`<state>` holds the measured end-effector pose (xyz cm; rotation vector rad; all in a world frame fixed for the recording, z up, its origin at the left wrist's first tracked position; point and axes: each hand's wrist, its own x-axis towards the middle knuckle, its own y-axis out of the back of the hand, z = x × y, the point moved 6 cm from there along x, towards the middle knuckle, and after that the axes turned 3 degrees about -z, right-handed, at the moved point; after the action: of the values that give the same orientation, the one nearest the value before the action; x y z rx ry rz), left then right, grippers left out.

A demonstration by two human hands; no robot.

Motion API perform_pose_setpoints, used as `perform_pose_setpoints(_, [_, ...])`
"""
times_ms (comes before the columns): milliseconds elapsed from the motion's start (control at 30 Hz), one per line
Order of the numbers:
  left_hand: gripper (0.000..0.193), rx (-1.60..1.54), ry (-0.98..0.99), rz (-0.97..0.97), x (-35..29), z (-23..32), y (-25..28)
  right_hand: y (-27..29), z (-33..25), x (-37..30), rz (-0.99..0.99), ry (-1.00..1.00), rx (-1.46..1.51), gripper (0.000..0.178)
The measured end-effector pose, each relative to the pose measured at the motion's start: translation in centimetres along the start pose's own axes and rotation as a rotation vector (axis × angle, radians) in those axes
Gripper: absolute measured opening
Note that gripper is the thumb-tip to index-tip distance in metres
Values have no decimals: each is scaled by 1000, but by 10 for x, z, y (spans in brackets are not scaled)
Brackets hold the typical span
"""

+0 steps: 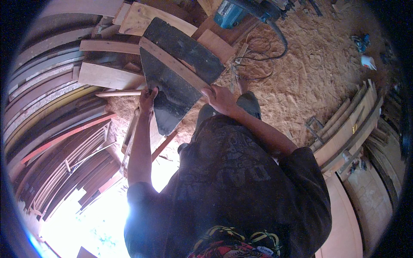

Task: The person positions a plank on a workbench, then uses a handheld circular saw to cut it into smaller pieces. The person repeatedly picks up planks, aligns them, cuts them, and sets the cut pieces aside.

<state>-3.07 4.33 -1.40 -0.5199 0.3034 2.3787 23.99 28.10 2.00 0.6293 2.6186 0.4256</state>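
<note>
A dark, worn panel (172, 107) with angled corners is tilted in front of me. Diagonally across it runs a narrow wooden strip (172, 60); whether it is fixed to the panel or only lies on it, I cannot tell. My left hand (147, 99) grips the panel's left edge, with the thumb on its dark face. Closed round the strip's lower right end is my right hand (221, 99), beside the panel's right edge. The underside of the panel is hidden.
A teal power tool (228, 15) with a dark cable (282, 45) sits at the top. Sawdust (297, 86) covers the ground. Boards (109, 75) lie beyond my left hand, and long planks (51, 103) line the left. More curved-looking planks (350, 124) stand at right.
</note>
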Motion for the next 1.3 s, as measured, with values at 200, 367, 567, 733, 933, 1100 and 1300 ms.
perform_pose_setpoints(200, [32,-10,18,29,0,-4,1,3,-3,-1,-13,-48,-20,48])
perform_pose_setpoints(367, [34,2,-26,18,-3,6,-7,3,-1,0,45,28,8,48])
perform_pose_setpoints(567, [26,30,-15,16,-3,1,-3,9,-14,-1,-15,-5,-14,48])
perform_pose_setpoints(733, [51,244,-183,123,2,-11,18,-2,-4,4,-90,-45,-14,53])
perform_pose_setpoints(933, [73,1108,-402,415,-27,53,-34,-5,9,8,-12,-18,-46,49])
perform_pose_setpoints(1100, [87,1005,-422,221,-43,49,-70,-11,6,7,-44,79,-75,37])
perform_pose_setpoints(1300, [125,1093,-235,72,-51,51,-109,-34,37,15,-54,183,-219,28])
